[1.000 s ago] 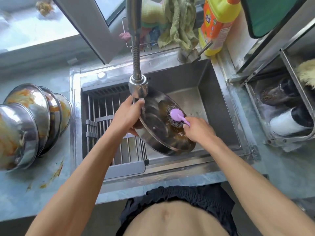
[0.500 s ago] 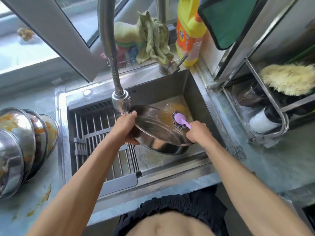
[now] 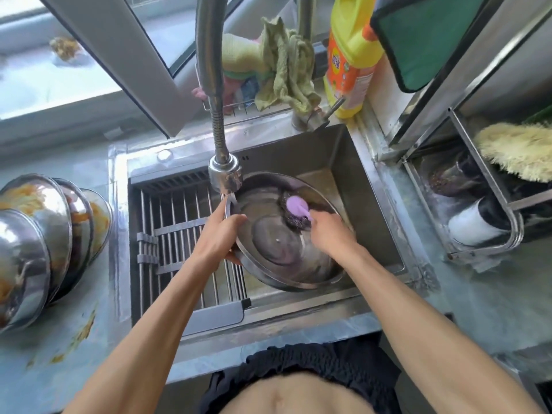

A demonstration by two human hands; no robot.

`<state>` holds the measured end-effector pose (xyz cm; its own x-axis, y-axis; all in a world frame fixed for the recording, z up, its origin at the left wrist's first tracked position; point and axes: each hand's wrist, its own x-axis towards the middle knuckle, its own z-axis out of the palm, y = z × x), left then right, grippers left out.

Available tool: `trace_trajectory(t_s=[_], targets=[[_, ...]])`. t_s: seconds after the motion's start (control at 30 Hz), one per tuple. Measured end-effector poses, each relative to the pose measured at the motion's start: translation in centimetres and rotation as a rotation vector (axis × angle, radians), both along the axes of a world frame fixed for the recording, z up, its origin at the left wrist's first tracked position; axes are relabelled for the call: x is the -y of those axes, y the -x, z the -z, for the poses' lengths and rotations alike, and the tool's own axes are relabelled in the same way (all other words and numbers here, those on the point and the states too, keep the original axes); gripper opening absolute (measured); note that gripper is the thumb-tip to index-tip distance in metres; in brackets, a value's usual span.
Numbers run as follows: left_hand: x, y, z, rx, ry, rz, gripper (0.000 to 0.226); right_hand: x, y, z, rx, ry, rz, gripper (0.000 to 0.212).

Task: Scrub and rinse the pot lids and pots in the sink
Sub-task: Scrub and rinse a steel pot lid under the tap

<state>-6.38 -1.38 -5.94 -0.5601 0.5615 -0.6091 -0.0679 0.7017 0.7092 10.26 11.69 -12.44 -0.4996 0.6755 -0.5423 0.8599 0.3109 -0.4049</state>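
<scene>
Item: steel pot lid (image 3: 286, 249), tilted over the sink (image 3: 373, 204) under the faucet head (image 3: 224, 174). Left hand (image 3: 218, 237) grips its rim; right hand (image 3: 330, 234) holds the purple-handled steel-wool scrubber (image 3: 294, 210) against the underside. Step: scrubbing. Next, likely: rinse, then soiled pots (image 3: 35, 240) on worktop (image 3: 53, 354).

The pot lid (image 3: 286, 249) now faces the camera more than half a second ago, when it lay flatter over the sink (image 3: 367, 186). The scrubber (image 3: 294, 212) sits higher on the lid, near the far rim, and the right hand (image 3: 331, 234) has followed it. The orange grease seen earlier on the lid is mostly gone.
</scene>
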Motion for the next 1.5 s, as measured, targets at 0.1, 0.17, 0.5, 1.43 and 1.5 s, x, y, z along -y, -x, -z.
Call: trace_trajectory(t_s=[0.1,0.17,0.5,1.43,1.5], targets=[[0.5,-0.1,0.0,-0.021,-0.067,-0.042,0.035,1.4,2.6,-1.8,-0.151,0.033,-0.124,0.032],[0.9,0.4,0.1,-0.044,-0.081,-0.127,0.033,2.7,3.4,-3.1,-0.206,0.132,-0.238,0.031],[3.6,1.0,-0.3,-0.127,-0.193,-0.222,0.053,-0.9,-0.6,-3.0,0.132,-0.001,-0.387,0.023],[3.8,-1.6,2.7,-0.067,-0.258,-0.331,0.034,-1.9,5.6,-1.7,0.036,-0.283,-0.503,0.047],[4.2,-1.3,2.4,-0.106,-0.280,-0.376,0.036,-2.8,4.3,-1.7,0.149,-0.277,-0.482,0.043]])
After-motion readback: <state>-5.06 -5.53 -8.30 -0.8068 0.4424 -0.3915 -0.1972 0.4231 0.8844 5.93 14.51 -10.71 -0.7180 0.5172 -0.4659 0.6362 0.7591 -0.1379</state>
